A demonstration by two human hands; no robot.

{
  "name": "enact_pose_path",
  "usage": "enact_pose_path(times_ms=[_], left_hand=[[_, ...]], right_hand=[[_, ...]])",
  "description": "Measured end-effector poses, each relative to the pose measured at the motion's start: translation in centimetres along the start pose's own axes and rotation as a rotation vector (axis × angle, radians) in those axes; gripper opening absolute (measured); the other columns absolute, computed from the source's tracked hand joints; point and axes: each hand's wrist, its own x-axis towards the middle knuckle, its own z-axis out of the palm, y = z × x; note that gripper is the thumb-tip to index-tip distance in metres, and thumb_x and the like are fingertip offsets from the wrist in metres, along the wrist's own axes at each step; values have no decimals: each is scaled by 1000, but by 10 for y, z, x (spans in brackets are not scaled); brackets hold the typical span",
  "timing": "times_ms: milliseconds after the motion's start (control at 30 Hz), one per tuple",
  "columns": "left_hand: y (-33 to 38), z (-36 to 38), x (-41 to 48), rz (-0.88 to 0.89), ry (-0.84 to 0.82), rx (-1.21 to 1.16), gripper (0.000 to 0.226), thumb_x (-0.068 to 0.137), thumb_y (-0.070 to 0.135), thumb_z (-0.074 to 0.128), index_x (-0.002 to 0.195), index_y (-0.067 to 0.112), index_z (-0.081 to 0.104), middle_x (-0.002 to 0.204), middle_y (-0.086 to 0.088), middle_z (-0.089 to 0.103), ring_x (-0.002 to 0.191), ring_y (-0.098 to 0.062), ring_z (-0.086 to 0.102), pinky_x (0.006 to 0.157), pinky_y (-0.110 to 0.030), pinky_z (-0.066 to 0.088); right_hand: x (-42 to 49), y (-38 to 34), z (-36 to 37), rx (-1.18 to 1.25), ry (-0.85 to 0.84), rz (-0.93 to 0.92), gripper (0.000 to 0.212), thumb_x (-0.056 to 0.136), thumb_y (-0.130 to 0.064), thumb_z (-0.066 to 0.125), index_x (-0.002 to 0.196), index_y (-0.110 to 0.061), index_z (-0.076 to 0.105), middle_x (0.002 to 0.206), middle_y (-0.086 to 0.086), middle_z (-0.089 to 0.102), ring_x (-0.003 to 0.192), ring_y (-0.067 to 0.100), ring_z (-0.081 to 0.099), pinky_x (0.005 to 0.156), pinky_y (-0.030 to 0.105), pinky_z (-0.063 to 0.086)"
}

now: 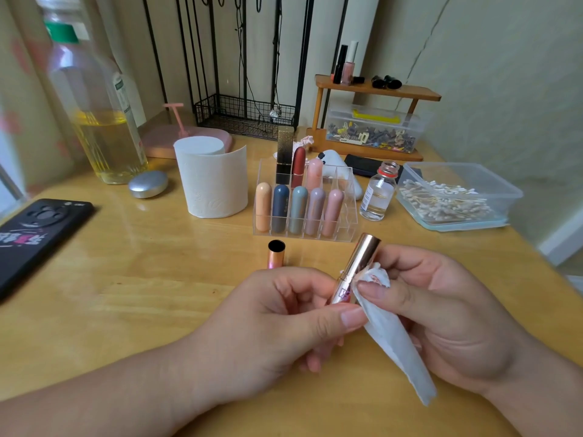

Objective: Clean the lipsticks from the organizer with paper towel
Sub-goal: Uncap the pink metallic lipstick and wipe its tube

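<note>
My left hand (pixel 280 323) pinches the lower end of a rose-gold lipstick tube (pixel 359 263), which tilts up to the right. My right hand (pixel 441 310) holds a folded white paper towel (pixel 394 345) and presses its tip against the side of the tube. The tube's cap (pixel 276 254) stands upright on the wooden table, open end up, just left of the hands. Behind it, a clear acrylic organizer (pixel 347 216) holds several capsule-shaped lipsticks in pastel colours, plus a red one and a black-and-gold one in its back row.
A paper towel roll (pixel 211 181) stands left of the organizer. A small glass bottle (pixel 377 193) and a tub of cotton swabs (pixel 457 197) sit to the right. A phone (pixel 34 234), a silver compact (pixel 148 184) and a large bottle (pixel 97 121) are at left.
</note>
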Motion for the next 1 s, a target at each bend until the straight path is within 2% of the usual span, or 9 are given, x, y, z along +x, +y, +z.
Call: enact_pose_path(times_ms=[200,300,367,467,600,700,767,867,1000], left_hand=[[2,0,-1,-39,47,-42,31,81,35,74,77,5,66,57,-6,55,38,-21,53,39,-22,42],[3,1,0,-53,14,-71,26,86,32,72,79,7,70,58,-6,55,40,-22,57,38,-23,43],[4,2,1,-74,-20,-89,21,90,29,71,80,11,72,61,-8,57,42,-23,59,38,-24,45],[6,4,1,-67,-78,-106,21,96,29,64,77,24,73,66,2,64,47,-23,61,42,-25,48],[9,5,1,-64,-153,-190,32,100,28,48,76,29,69,67,4,68,53,-21,62,47,-26,50],[5,3,1,-69,-181,-254,35,101,36,51,83,7,62,63,-20,59,55,-23,62,51,-30,50],[3,2,1,-57,-181,-263,39,100,36,54,85,-1,55,65,-36,49,56,-25,61,53,-33,49],[5,3,0,-36,-185,-179,32,102,29,51,86,1,56,65,-11,62,54,-20,59,54,-31,49],[5,5,-1,-24,-168,-101,29,102,22,52,96,-6,59,75,-1,66,57,-20,59,56,-30,51]], right_hand=[[1,-1,4,172,-46,10,20,81,-8,69,97,3,69,93,30,67,77,37,65,71,47,47],[1,2,7,89,13,-47,12,85,-6,68,94,0,72,90,29,68,69,36,64,68,39,54],[2,5,8,10,75,-92,18,81,-21,76,92,-8,73,85,27,70,63,37,65,62,46,49],[1,6,8,8,162,-125,44,57,-41,91,88,-15,75,64,22,64,46,27,54,41,26,35],[1,3,6,100,153,-127,39,54,-34,93,84,-15,76,47,10,49,40,17,40,39,22,23],[2,4,4,212,78,-141,34,55,-24,93,81,-13,75,58,12,57,46,16,50,41,24,40],[4,6,3,264,16,-166,28,61,-17,91,82,-12,74,82,15,67,67,23,60,59,32,52],[3,7,3,274,-61,-177,21,72,-11,83,89,-8,70,100,21,68,74,36,65,65,43,55],[0,3,6,254,-90,-118,32,70,-18,87,96,-10,70,82,25,66,53,34,60,55,42,52]])
